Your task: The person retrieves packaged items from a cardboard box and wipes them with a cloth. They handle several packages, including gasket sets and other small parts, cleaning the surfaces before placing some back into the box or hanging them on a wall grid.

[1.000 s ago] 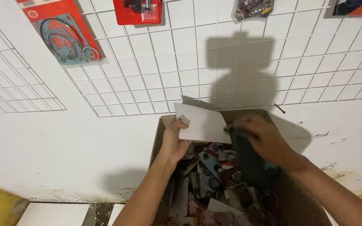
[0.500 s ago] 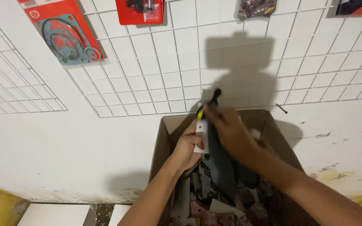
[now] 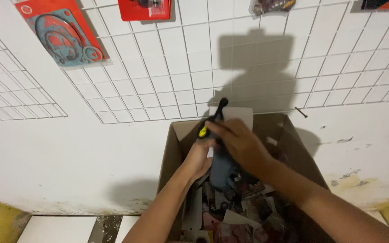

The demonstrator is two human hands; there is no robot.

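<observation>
the right hand (image 3: 239,144) covers most of a dark grey packet with a yellow tab (image 3: 219,166), gripping it over the open brown cardboard box (image 3: 169,148); the left hand (image 3: 199,159), partly hidden, pinches a white card (image 3: 237,114).

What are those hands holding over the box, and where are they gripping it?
The right hand grips a dark grey handheld tool around its upper body, near the yellow button. The left hand holds a white card by its lower edge, behind the tool.

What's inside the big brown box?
The cardboard box holds a jumble of small packaged parts. Both hands, left and right, and a dark tool cover the upper part, hiding what lies beneath.
</observation>
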